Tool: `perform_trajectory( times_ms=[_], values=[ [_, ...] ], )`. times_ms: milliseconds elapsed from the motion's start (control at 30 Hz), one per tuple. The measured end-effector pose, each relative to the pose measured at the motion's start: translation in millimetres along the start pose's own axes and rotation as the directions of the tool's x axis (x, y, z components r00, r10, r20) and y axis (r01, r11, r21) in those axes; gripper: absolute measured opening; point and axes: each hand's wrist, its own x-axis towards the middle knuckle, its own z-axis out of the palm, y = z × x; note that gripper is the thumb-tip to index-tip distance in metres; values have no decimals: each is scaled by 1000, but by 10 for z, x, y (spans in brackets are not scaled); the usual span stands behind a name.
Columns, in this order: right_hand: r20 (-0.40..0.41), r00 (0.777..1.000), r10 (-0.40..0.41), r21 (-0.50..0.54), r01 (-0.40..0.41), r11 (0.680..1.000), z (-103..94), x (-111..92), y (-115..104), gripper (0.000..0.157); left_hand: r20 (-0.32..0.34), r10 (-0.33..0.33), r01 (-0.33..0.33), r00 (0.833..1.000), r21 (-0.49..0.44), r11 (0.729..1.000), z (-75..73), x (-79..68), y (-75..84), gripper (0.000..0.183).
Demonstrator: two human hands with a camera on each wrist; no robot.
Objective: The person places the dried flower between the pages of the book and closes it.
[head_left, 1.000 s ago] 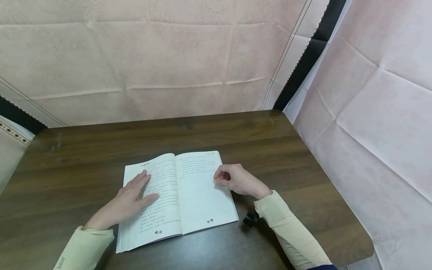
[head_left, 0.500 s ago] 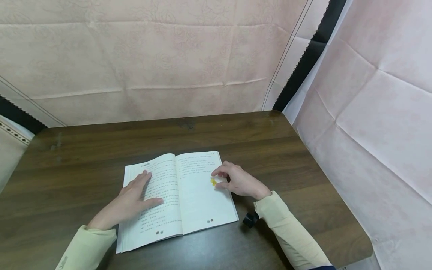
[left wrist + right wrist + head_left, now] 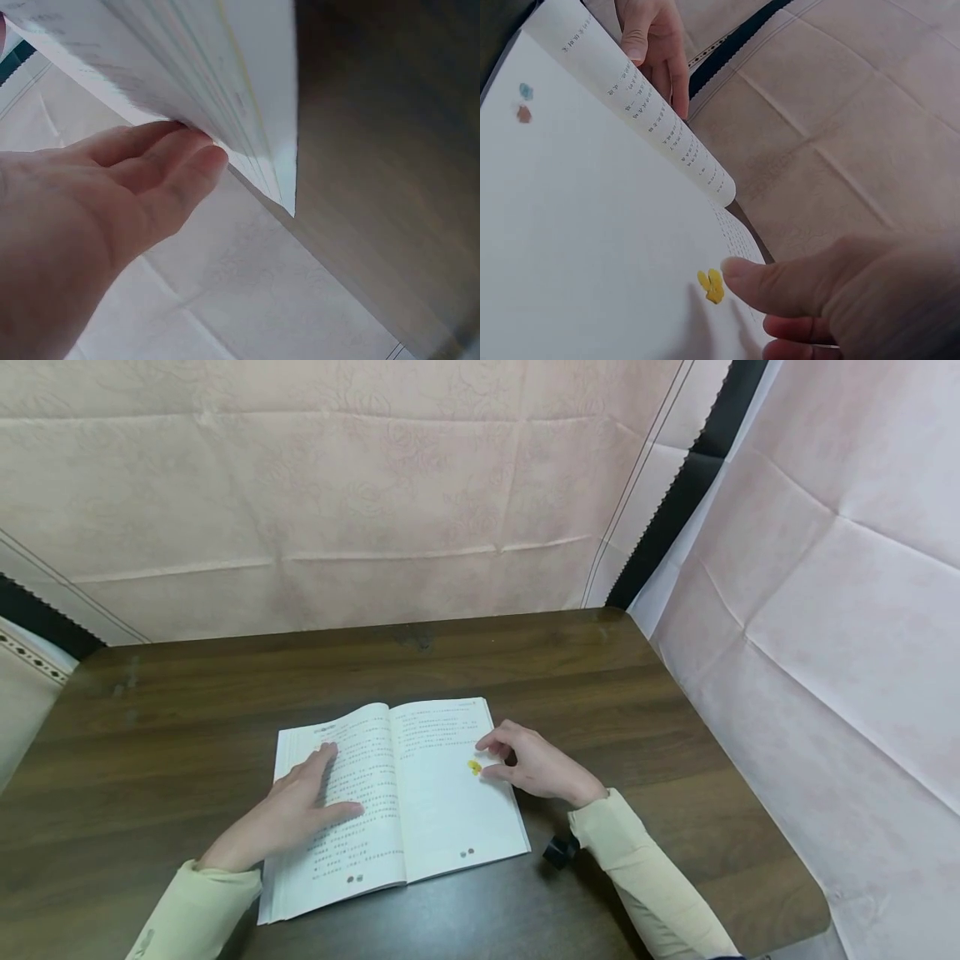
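An open book (image 3: pixel 442 806) lies on the table, with printed text on the left page and on the upper part of the right page. My left hand (image 3: pixel 281 818) rests on the left page, fingers straight and thumb spread. In the left wrist view its fingers (image 3: pixel 172 154) meet the book's page edges. On the right page lies a small yellow petal-shaped piece (image 3: pixel 475 767); the right wrist view shows two lobes on the yellow piece (image 3: pixel 714 291). Beside it is my right hand (image 3: pixel 543 766), thumb and forefinger apart, with nothing held. The thumb (image 3: pixel 761 281) is close to the piece.
Brown wood-grain table (image 3: pixel 360 664) surrounds the book. A small black object (image 3: pixel 558 852) is by the right wrist. Pinkish patterned cloth (image 3: pixel 375 510) hangs behind the table, and more cloth (image 3: pixel 847 652) hangs on the right.
The right thumb and fingertips, close together on the yellow piece a second ago, have parted and let it go onto the right page. The left thumb has shifted slightly right across the page.
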Motion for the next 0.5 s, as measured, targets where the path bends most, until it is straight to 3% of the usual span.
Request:
perform_trajectory(
  times_ms=[500],
  values=[
    [-12,1000,4,18,-4,1000,-20,-44,52,37,31,-18,18,999,-6,1000,1,-19,61,111]
  ],
)
